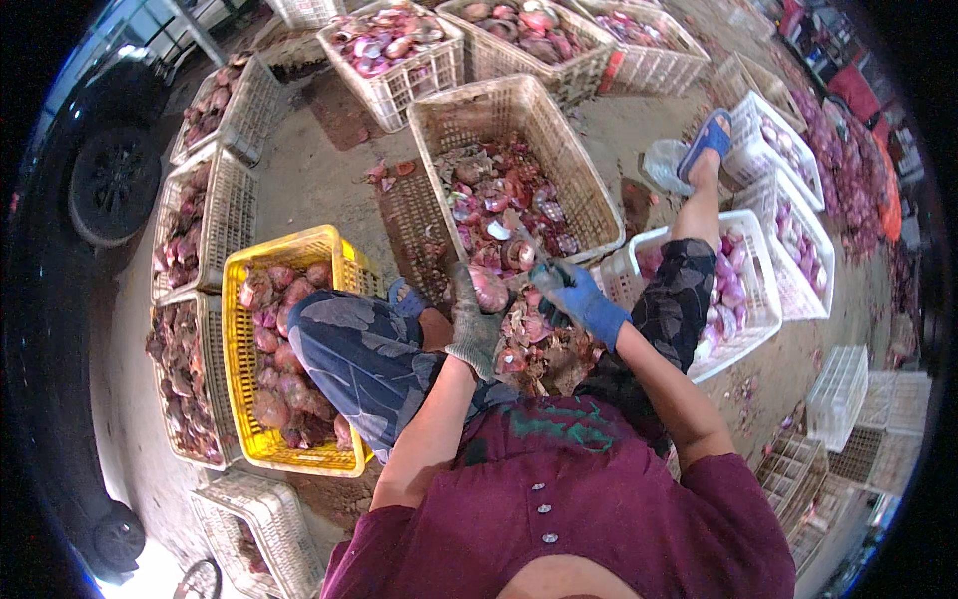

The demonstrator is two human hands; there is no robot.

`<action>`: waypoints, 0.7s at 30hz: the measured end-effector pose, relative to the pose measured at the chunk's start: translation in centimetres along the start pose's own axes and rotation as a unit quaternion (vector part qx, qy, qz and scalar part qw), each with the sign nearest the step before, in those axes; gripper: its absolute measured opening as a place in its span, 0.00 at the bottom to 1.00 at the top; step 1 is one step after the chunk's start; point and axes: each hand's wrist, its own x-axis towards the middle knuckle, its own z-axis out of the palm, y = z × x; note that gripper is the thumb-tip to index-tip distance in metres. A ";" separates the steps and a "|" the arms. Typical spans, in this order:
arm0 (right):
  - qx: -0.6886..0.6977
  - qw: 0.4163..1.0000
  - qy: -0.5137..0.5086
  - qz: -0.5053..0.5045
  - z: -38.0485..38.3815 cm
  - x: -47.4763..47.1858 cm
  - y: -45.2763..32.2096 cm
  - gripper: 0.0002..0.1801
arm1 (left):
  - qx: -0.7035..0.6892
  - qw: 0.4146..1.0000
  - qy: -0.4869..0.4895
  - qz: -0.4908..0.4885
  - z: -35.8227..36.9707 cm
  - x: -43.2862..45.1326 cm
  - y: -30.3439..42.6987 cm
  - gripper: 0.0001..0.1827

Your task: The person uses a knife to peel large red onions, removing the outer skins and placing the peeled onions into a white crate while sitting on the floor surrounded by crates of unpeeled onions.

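Observation:
My left hand [477, 329], in a worn grey work glove, grips a red onion [490, 289]. My right hand [587, 301], in a blue-coated glove, holds a knife [528, 236] whose blade points up and away to the left. Both hands are over the near rim of a large, dirty cream plastic crate [516, 90], which holds onion skins and trimmings [505, 183]. Below the hands, between my legs, lies a heap of more onion skins [550, 341]. A yellow plastic crate [352, 258] of unpeeled red onions [288, 397] stands by my left leg.
A white crate [771, 299] of peeled purple onions [726, 299] stands beside my right leg. Crates of trimmings [183, 382] line the left side, near a dark vehicle's wheel [116, 183]. Filled mesh sacks [846, 165] lie at the far right. Stacked crates [838, 397] stand at the lower right.

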 end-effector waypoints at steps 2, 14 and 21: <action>-0.043 0.993 -0.043 0.103 1.6 -3.2 -3.8 0.17 | 0.047 0.996 0.071 -0.016 -0.3 -0.9 0.3 0.24; -0.018 0.998 -0.051 -0.016 4.2 -7.3 2.7 0.20 | 0.202 0.965 0.153 0.068 -2.4 0.4 -3.1 0.20; -0.052 0.998 -0.044 0.001 4.1 -8.1 2.6 0.20 | 0.208 0.973 0.063 0.078 -3.5 0.8 -3.1 0.14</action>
